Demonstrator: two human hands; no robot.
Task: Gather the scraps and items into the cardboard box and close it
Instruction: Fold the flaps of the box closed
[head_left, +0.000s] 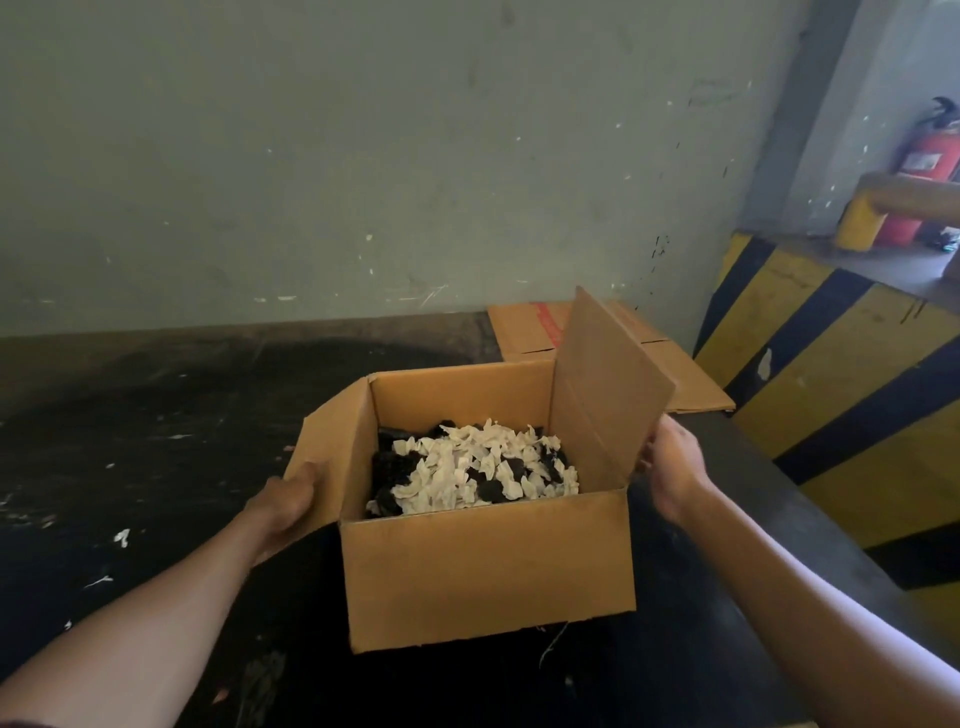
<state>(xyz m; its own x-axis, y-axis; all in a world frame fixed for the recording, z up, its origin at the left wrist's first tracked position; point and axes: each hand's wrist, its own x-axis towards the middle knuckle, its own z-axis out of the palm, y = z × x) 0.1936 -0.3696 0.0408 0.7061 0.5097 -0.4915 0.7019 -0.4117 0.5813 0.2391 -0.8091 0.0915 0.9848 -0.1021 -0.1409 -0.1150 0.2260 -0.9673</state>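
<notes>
— Where does the cardboard box sit from each grip?

— Between them, on the dark tabletop. The left hand has its fingers curled under the left flap, which leans outward. The right hand pinches the edge of the right flap, which stands nearly upright.

— So which flap folds first?

— Likely the right; it only has to tip inward, away from that grip, across the opening.

— And inside?

— White scraps over black pieces, well below the rim. A few white bits lie outside the left grip.
</notes>
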